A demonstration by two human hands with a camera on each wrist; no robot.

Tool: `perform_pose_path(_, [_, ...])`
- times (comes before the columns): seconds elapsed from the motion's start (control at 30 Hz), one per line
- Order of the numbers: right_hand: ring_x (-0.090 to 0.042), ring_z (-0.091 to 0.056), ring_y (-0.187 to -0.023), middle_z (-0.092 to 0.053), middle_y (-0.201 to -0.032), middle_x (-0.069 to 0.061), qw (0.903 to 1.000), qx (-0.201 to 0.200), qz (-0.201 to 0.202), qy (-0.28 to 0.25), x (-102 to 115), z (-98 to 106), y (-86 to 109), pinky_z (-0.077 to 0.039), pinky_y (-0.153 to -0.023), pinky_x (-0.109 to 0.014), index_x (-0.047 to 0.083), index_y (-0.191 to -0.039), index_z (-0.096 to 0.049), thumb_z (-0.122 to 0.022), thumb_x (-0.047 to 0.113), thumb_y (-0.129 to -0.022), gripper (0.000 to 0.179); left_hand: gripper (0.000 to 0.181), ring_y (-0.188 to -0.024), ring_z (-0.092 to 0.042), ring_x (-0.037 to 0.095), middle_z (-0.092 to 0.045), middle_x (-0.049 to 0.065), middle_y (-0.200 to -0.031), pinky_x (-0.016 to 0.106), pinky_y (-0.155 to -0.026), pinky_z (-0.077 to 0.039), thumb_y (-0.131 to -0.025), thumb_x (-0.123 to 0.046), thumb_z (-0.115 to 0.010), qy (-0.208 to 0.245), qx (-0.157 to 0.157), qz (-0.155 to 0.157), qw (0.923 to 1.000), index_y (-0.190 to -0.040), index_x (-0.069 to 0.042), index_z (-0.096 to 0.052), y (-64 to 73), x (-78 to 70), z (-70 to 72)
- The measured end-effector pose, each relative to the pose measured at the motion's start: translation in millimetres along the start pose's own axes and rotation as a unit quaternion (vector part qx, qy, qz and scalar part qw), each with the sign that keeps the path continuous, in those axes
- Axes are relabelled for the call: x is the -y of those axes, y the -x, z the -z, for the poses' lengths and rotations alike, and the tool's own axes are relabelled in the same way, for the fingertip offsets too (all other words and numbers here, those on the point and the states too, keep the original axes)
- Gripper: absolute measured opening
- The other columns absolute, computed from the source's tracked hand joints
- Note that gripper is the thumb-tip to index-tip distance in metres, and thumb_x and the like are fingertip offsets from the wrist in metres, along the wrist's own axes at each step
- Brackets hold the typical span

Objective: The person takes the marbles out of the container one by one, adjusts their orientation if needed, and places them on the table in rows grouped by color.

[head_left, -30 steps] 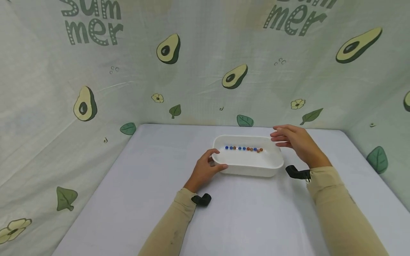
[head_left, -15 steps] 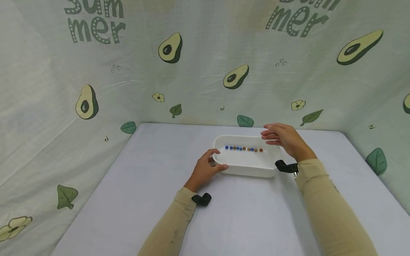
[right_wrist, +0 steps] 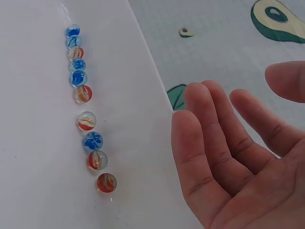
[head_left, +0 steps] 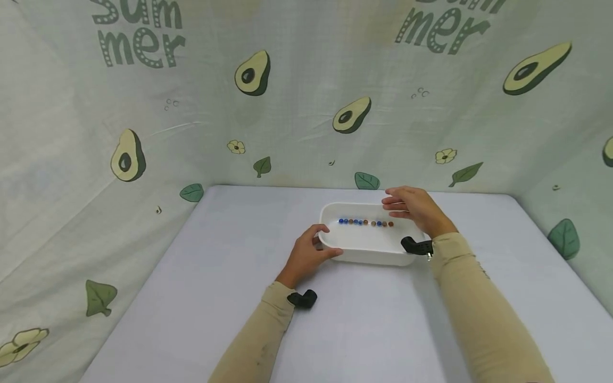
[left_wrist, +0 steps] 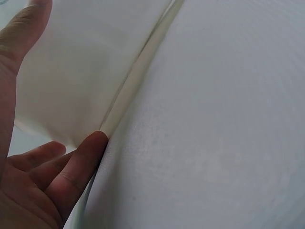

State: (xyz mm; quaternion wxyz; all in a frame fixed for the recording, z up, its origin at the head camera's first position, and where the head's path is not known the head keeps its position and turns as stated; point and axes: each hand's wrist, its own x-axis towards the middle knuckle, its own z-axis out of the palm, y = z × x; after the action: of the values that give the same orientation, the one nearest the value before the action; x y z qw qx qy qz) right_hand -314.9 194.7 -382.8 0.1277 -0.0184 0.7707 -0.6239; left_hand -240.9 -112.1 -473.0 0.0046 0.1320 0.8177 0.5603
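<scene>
Glass marbles lie in a row along the floor of a white tray [head_left: 369,256]. Some have blue swirls, such as this blue marble [right_wrist: 78,78]; others are red and white, like this red-swirled marble [right_wrist: 106,182]. A small gap splits the row. At the tray's left end my left hand [head_left: 305,258] grips the rim, thumb along the front wall. In the left wrist view its fingertips [left_wrist: 93,143] touch the tray's edge. My right hand [head_left: 415,209] hovers around the tray's back right, fingers loosely extended, holding nothing and apart from the marbles.
The tray stands on a white-covered table [head_left: 230,255], near its back edge. Behind and around hangs a pale cloth [head_left: 297,122] printed with avocados and leaves. A black strap device sits on each wrist.
My right hand has moved left, from beside the tray's right end to over its back right part. Several marbles have shifted slightly along the row. The left hand keeps its grip.
</scene>
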Motion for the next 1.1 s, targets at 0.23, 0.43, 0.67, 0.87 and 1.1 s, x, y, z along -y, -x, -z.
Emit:
perform_pose_path(0.23, [-0.034,-0.057,-0.123,-0.055,-0.135,-0.023,0.9998,-0.007,-0.018,0.002,-3,-6,-4.9,-0.051,-0.095,-0.035,-0.002,-0.142,-0.047,-0.052,0.027,-0.105,0.047,0.064,-0.107,-0.064,0.020,-0.054,0.002,-0.135,0.033,-0.081,-0.053,-0.077,-0.041,-0.087,-0.008,0.000,0.000,1.0000,-0.123,-0.013,-0.053,1.9,-1.9,1.2])
perform_pose_path(0.43, [-0.033,-0.059,-0.121,-0.056,-0.135,-0.023,0.9994,-0.006,-0.032,0.016,-6,-9,-10.4,-0.051,-0.097,-0.037,-0.005,-0.139,-0.049,-0.056,0.027,-0.104,0.047,0.062,-0.106,-0.064,0.020,-0.056,0.001,-0.134,0.034,-0.081,-0.052,-0.077,-0.045,-0.086,-0.031,-0.008,0.007,0.9995,-0.121,-0.017,-0.053,3.9,-5.1,0.3])
perform_pose_path(0.67, [-0.031,-0.061,-0.118,-0.060,-0.132,-0.021,0.9987,-0.010,-0.045,0.023,-8,-15,-15.1,-0.049,-0.099,-0.041,-0.005,-0.135,-0.055,-0.062,0.024,-0.101,0.045,0.063,-0.103,-0.063,0.020,-0.055,0.000,-0.133,0.035,-0.082,-0.052,-0.076,-0.046,-0.086,-0.042,-0.009,0.007,0.9991,-0.122,-0.016,-0.054,4.2,-6.7,-1.1])
perform_pose_path(0.87, [-0.030,-0.061,-0.119,-0.062,-0.131,-0.018,0.9969,0.011,-0.059,0.051,-13,-19,-16.2,-0.048,-0.099,-0.042,-0.002,-0.133,-0.059,-0.063,0.024,-0.100,0.042,0.063,-0.105,-0.063,0.020,-0.055,0.001,-0.132,0.036,-0.086,-0.052,-0.076,-0.045,-0.086,-0.060,-0.009,0.003,0.9981,-0.121,-0.015,-0.054,5.3,-8.0,-0.9])
perform_pose_path(1.1, [-0.031,-0.065,-0.110,-0.066,-0.125,-0.018,0.9905,0.024,-0.069,0.116,-15,-24,-18.2,-0.049,-0.095,-0.042,-0.002,-0.126,-0.065,-0.069,0.026,-0.096,0.041,0.064,-0.107,-0.064,0.020,-0.055,0.001,-0.133,0.037,-0.088,-0.053,-0.076,-0.044,-0.087,-0.062,-0.007,-0.004,0.9980,-0.121,-0.012,-0.054,5.0,-7.4,-1.4])
